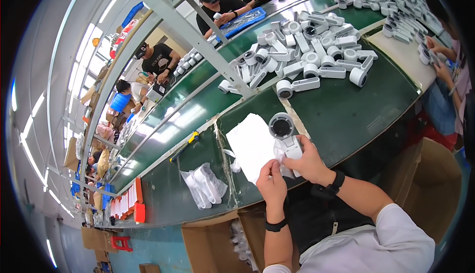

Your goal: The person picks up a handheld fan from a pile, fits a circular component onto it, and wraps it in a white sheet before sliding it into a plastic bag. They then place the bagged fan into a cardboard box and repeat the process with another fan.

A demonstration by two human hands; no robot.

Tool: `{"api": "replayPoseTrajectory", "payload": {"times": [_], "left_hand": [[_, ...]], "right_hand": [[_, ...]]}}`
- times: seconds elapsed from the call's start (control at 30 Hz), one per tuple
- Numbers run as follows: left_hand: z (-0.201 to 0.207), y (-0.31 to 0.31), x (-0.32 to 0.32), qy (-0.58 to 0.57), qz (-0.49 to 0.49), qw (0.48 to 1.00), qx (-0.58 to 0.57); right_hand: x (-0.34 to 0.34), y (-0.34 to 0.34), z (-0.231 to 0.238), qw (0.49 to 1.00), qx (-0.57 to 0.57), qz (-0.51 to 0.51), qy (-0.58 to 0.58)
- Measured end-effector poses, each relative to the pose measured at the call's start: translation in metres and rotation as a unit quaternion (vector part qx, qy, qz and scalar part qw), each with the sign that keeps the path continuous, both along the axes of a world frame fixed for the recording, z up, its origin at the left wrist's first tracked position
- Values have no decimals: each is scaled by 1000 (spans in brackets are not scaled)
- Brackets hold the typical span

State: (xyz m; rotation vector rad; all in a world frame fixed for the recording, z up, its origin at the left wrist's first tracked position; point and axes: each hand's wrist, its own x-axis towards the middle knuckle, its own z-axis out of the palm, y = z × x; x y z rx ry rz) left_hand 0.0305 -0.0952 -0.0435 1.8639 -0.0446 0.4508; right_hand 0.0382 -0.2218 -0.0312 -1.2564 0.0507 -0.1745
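My right hand (310,165) is closed around the handle of a white handheld fan (282,126), whose round head with a dark face points up and away from me. The thumb lies over the handle. Close beside it, my left hand (272,183) pinches a thin whitish piece (280,154) against the handle's left side; whether it is cloth or plastic film I cannot tell. Just left of the fan, white sheets (251,144) lie on the green table (346,119). Several similar fans in clear bags (204,185) rest further left.
A large heap of loose white fans (311,50) covers the table's far side. A yellow-handled tool (185,146) lies left, near an orange box of papers (129,201). Cardboard boxes (210,243) stand below the edge. A metal post (198,38) rises ahead; co-workers sit around.
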Motion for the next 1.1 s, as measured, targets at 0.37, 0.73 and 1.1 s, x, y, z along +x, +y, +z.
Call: {"api": "replayPoseTrajectory", "payload": {"times": [0.37,0.73,1.1], "left_hand": [[10,38,6,112,-59,832,-540],[21,14,6,65,-14,934,-351],[38,8,7,129,-107,964,-206]], "right_hand": [[-5,2,0,996,75,-15,39],[-24,-33,-17,988,-98,26,-115],[-30,-100,54,836,-345,424,52]]}}
